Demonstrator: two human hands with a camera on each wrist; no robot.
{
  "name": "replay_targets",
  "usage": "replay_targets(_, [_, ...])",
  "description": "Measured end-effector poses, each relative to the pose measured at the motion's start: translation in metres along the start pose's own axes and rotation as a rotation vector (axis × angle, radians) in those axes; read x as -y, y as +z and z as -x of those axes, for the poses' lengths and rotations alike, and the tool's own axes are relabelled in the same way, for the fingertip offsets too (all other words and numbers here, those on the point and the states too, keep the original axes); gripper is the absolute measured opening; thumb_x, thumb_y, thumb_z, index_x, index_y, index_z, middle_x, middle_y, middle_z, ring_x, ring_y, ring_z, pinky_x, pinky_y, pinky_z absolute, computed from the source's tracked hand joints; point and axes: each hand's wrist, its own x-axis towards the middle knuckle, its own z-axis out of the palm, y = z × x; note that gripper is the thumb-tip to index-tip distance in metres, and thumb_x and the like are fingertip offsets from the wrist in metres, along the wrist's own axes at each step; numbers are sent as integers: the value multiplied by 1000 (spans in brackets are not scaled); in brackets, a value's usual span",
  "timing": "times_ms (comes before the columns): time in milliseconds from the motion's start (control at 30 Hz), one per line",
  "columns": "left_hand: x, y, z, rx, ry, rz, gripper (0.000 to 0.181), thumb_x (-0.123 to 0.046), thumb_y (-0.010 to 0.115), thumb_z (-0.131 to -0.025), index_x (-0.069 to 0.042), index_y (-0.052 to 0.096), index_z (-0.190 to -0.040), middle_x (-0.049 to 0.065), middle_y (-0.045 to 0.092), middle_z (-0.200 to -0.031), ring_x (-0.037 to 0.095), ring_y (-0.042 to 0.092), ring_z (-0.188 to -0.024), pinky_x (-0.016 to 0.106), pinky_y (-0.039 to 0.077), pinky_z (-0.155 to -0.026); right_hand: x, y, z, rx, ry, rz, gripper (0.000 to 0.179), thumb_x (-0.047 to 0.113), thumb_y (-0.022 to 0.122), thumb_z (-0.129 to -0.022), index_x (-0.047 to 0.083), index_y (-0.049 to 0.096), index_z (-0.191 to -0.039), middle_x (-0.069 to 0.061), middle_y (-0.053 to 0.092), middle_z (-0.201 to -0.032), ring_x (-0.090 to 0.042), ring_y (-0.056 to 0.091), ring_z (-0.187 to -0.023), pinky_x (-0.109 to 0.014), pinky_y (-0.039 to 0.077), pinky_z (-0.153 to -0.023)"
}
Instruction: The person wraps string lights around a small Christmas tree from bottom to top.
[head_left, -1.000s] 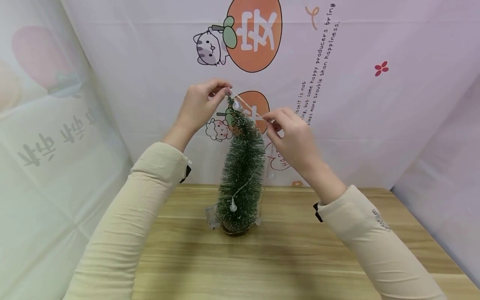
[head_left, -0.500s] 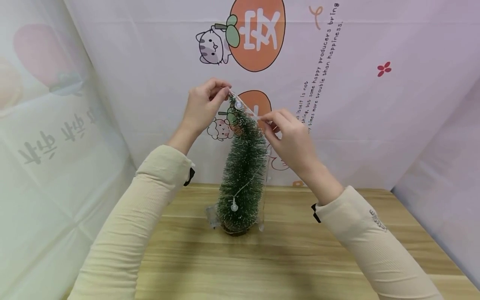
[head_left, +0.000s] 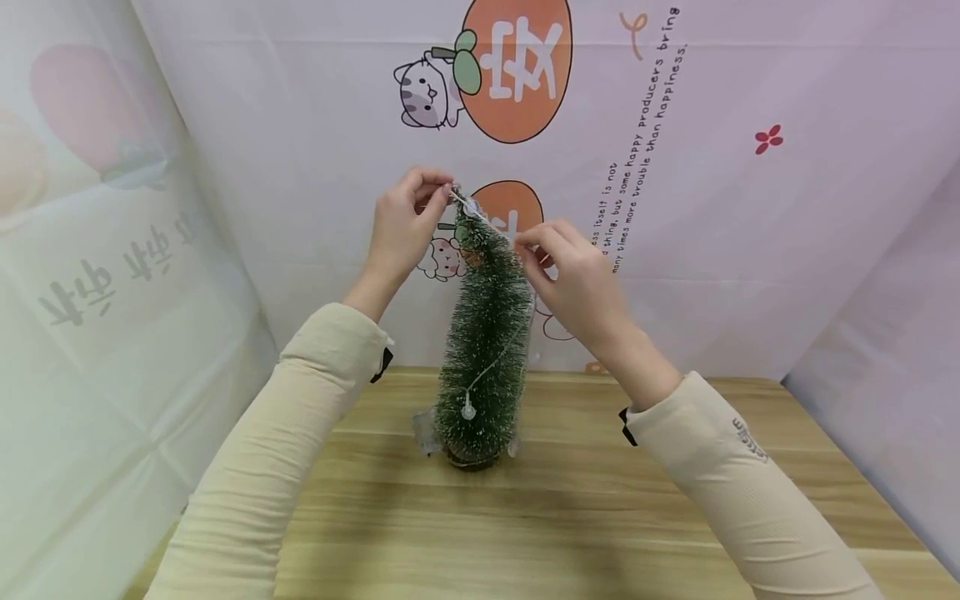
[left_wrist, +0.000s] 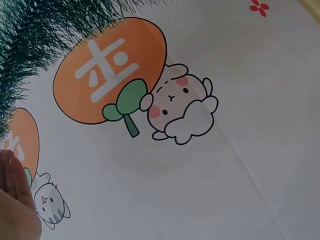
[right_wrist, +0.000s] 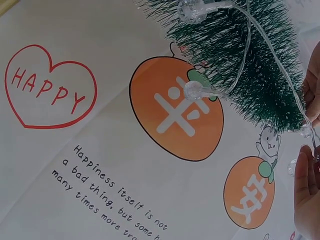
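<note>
A small snow-flecked artificial Christmas tree (head_left: 486, 333) stands upright with its tip leaning left. My left hand (head_left: 397, 229) pinches the clear string lights (head_left: 491, 225) at the tip, thumb against fingers. To the right of the tip, my right hand (head_left: 577, 279) pinches the same cord, which runs taut between both hands. One round bulb (head_left: 470, 207) hangs near the top, and another bulb (head_left: 468, 411) rests low on the front. The right wrist view shows more bulbs (right_wrist: 195, 91) along the tree's side. In the left wrist view only part of the left hand (left_wrist: 17, 200) shows.
Beneath the tree is a wooden table (head_left: 465, 533). A clear plastic piece (head_left: 426, 432) lies beside the base at left. Behind hangs a printed white cloth backdrop (head_left: 315, 108), with another cloth wall (head_left: 112, 400) close on the left.
My left hand has dropped slightly at the tip. The right hand has moved a little left, closer to the tree, drawing the cord nearer the branches.
</note>
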Motion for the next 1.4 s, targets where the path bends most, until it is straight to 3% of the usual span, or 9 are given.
replay_targets(133, [0,4,1,-18,-39,79,22,-13,52,-98,0,61,-114,15,70,-113,19,70,-91,24,57,-81,1,0,0,1,-1,8,13,0,60,-90,-3,67,-101,-15,66,-98,-21,66,-81,-29,58,-73])
replay_targets(233, [-4,6,1,-16,-71,161,23,-13,51,-98,0,60,-115,17,70,-111,12,69,-81,22,58,-76,0,0,-1,-4,-3,6,13,-1,60,-89,-4,67,-100,-15,66,-98,-22,66,-81,-30,58,-72])
replay_targets(367, [-11,8,1,-21,-83,195,24,-13,51,-98,0,59,-116,18,70,-109,3,63,-68,19,58,-70,0,0,-2,-17,-8,-5,12,-1,60,-89,-4,67,-99,-15,67,-97,-21,67,-80,-29,58,-71])
replay_targets(600, [-18,8,-5,-30,-20,128,21,-13,57,-95,0,63,-111,17,71,-106,0,58,-56,19,56,-62,0,-1,-2,-10,-18,7,12,-1,61,-89,-3,66,-99,-15,66,-97,-21,66,-80,-27,57,-71])
replay_targets(800, [-9,6,-3,-5,-59,103,15,-8,59,-94,1,64,-105,19,70,-105,-1,62,-63,22,59,-67,-1,-1,0,7,5,-4,14,-2,61,-88,-4,66,-101,-15,66,-97,-21,66,-79,-30,58,-70])
replay_targets(1133, [12,9,8,54,-75,-22,15,-10,59,-93,0,64,-104,17,70,-103,20,68,-68,18,55,-60,0,2,1,7,-9,11,13,-2,60,-88,-3,66,-100,-15,66,-96,-22,67,-79,-27,58,-69])
replay_targets(1400, [35,11,32,144,70,-200,12,-8,60,-93,-1,65,-101,13,73,-102,23,70,-69,19,45,-52,-8,4,12,12,3,18,12,-4,60,-87,-4,66,-97,-15,66,-92,-22,66,-74,-28,58,-67])
